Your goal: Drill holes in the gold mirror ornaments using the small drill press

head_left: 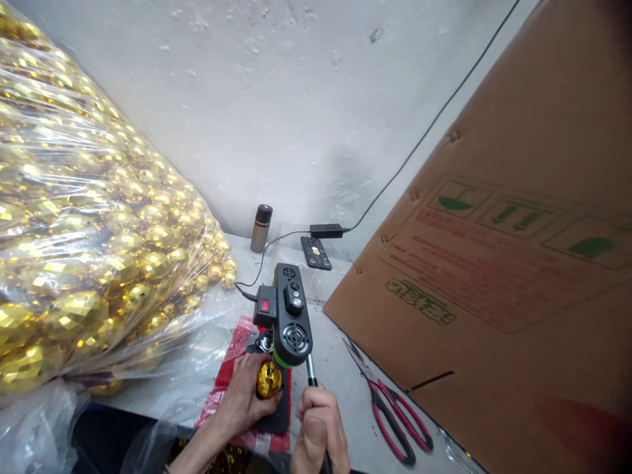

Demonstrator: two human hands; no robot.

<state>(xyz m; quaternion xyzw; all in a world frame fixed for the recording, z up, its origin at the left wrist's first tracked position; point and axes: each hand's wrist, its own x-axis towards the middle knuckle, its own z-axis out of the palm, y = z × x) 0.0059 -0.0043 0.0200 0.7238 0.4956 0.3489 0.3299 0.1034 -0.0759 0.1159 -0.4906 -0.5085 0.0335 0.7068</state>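
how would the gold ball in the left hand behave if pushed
The gold ball would probably roll, being round, though its flat facets might slow it. Its shiny surface could be slippery. It is small beside the left hand, so probably easy to lift.

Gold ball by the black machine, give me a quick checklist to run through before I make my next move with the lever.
1. Gold ball held: ok, the left hand has it between thumb and fingers.
2. Lever in hand: ok, the right hand is closed around its lower end.
3. Left hand clear of the underside of the black machine: cannot tell, its body blocks the view from above.
4. Red switch on: cannot tell, its setting is too small to read.
5. Scissors out of the way: ok, they lie to the right, apart from both hands.
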